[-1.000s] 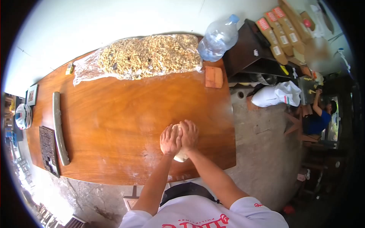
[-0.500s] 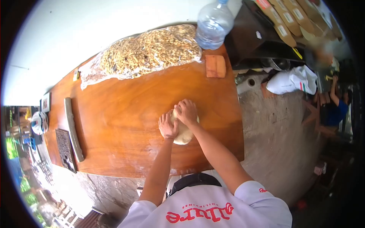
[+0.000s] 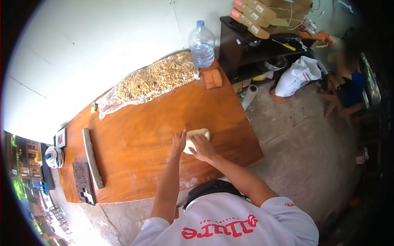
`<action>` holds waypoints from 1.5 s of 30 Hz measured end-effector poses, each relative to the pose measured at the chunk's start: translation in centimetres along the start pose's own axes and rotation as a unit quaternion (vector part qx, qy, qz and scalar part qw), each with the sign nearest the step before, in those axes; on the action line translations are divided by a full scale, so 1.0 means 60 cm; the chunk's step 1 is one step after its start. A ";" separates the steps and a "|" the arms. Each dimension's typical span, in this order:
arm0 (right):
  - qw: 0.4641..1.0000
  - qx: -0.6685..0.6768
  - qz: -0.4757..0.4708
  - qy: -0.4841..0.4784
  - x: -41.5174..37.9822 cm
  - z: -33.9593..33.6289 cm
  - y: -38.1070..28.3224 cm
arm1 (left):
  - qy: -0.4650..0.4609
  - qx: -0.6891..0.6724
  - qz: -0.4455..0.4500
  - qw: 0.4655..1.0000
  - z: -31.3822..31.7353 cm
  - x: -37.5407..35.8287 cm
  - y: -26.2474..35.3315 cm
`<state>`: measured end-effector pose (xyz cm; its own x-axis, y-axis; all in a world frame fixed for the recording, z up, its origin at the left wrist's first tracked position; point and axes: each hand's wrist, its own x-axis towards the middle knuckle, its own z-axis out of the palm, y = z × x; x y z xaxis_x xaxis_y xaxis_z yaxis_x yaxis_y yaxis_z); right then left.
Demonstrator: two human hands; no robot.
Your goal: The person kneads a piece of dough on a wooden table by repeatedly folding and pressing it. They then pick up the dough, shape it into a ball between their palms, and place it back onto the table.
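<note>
A pale lump of dough (image 3: 202, 131) lies on the brown wooden table (image 3: 139, 135), near the side where I stand. My right hand (image 3: 203, 148) lies over its near side, with the fingers bent onto the dough and the thumb toward the left. Along the dough's left edge is my left hand (image 3: 179, 141), fingers stretched out and pointing away from me; whether it touches the dough is hard to see.
A plastic-wrapped bag of grainy material (image 3: 158, 78), a water bottle (image 3: 202, 47) and a reddish block (image 3: 212, 78) stand along the far side. A long roll (image 3: 92, 158) and dark carved board (image 3: 83, 182) lie left. Another person (image 3: 353, 88) sits at right.
The view has shifted, showing more wall and shelf. My left hand has moved off the dough's top to its left edge. My right hand has drawn back toward me, and the dough looks more folded.
</note>
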<state>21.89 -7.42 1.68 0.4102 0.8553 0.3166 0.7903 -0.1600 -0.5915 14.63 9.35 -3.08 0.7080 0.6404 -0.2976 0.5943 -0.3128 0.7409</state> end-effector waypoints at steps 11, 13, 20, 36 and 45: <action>0.991 0.075 0.076 -0.077 -0.075 0.004 0.014 | 0.114 0.026 0.168 0.979 0.044 -0.127 -0.010; 0.985 0.088 0.144 0.035 -0.041 0.009 0.020 | 0.150 0.017 0.164 0.975 0.046 -0.141 -0.020; 0.992 -0.115 0.040 -0.035 -0.003 0.062 0.018 | 0.207 -0.063 0.153 0.964 0.056 -0.189 -0.018; 0.969 -0.177 0.153 0.081 0.167 0.136 0.128 | 0.240 0.157 0.055 0.956 0.067 0.045 0.006; 0.984 0.000 0.164 0.067 0.303 0.125 0.159 | 0.305 0.199 -0.043 0.930 0.032 0.154 0.017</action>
<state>33.47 10.32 -3.76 0.6997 0.6850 0.2029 0.6047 -0.4168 -0.6787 22.53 13.63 -6.21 0.3753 0.9159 0.1422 0.8189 -0.3996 0.4119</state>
